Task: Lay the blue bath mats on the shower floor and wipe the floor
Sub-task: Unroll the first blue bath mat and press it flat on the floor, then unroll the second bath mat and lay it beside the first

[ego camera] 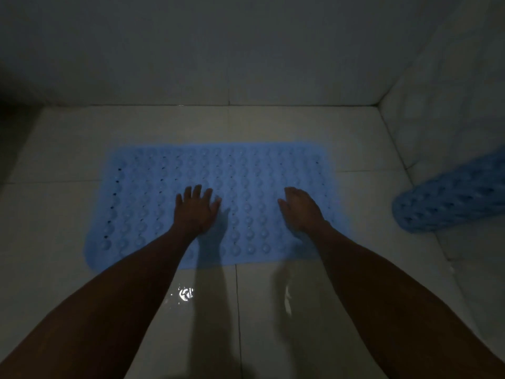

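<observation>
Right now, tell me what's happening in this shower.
A person is laying blue bath mats on the tiled shower floor. One flat mat already lies spread out, and the left hand and right hand rest on it with fingers extended. A second rolled mat waits at the right by the wall. The floor looks wet.

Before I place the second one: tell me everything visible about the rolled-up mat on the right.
The rolled blue bath mat is a loose tube with bumpy, rubbery-looking suction cups facing outward. It lies tilted against the right wall, its open lower end on the floor tiles; its upper end runs out of frame. Neither hand touches it.
</observation>
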